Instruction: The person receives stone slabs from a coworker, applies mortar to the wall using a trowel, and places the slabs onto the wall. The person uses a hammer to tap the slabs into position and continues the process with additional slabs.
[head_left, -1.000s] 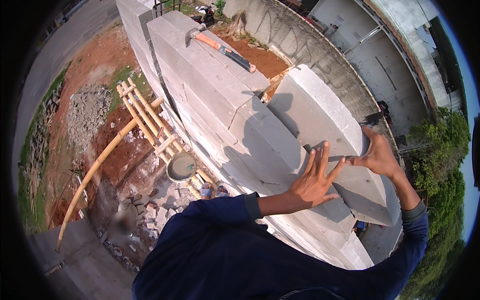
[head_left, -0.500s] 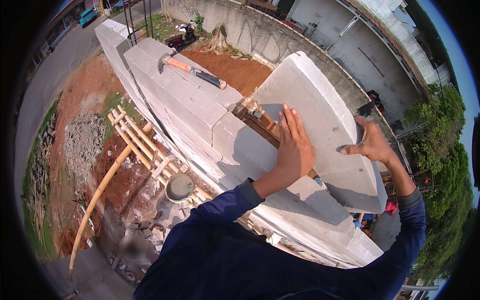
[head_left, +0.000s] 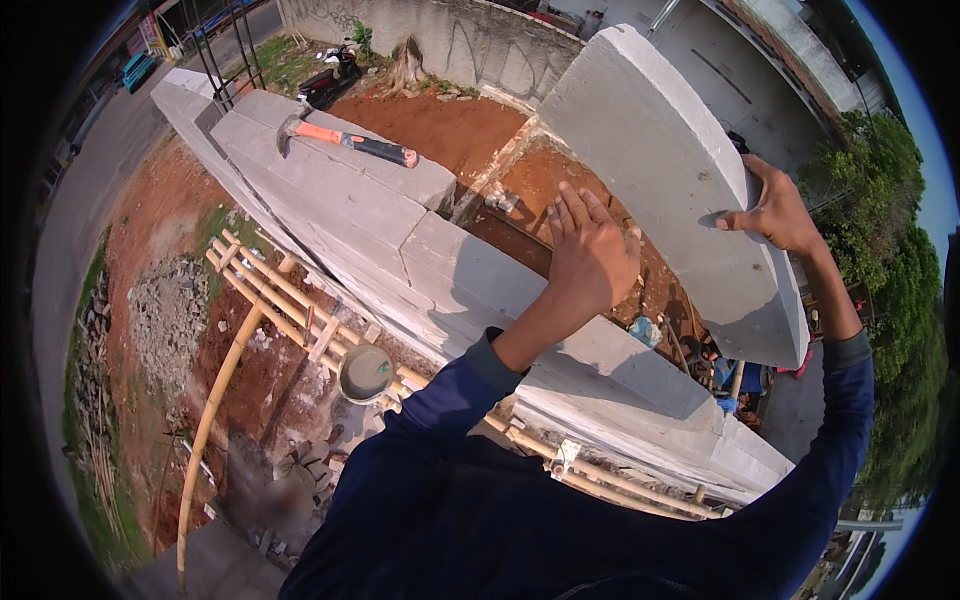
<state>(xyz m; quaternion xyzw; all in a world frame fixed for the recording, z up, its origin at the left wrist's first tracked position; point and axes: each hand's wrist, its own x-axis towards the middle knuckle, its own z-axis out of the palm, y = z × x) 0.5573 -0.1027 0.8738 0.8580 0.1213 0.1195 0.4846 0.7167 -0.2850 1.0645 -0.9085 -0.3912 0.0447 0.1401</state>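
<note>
A large light-grey concrete block point(head_left: 655, 150) is tilted up beyond the wall, over the gap behind it. My right hand point(head_left: 780, 210) holds its right-hand edge, thumb on the broad face and fingers around the far side. My left hand point(head_left: 595, 255) is off the block, just above the inner edge of the wall, with its fingers stretched out and nothing in it. Rows of similar grey blocks make up the wall top point(head_left: 500, 285) below that hand. A hammer point(head_left: 350, 142) with an orange and black handle lies on the raised course to the left.
Bamboo poles point(head_left: 285, 300) form a scaffold along the wall's near side, with a bucket point(head_left: 366, 374) on it. Rubble point(head_left: 180, 320) covers the ground far below. Steel rods point(head_left: 215, 50) rise at the wall's far end. Trees point(head_left: 890, 230) stand at the right.
The block has moved away from the wall, up and to the right, with my right hand on it. My left hand has come off its face, and the gap behind the wall shows more.
</note>
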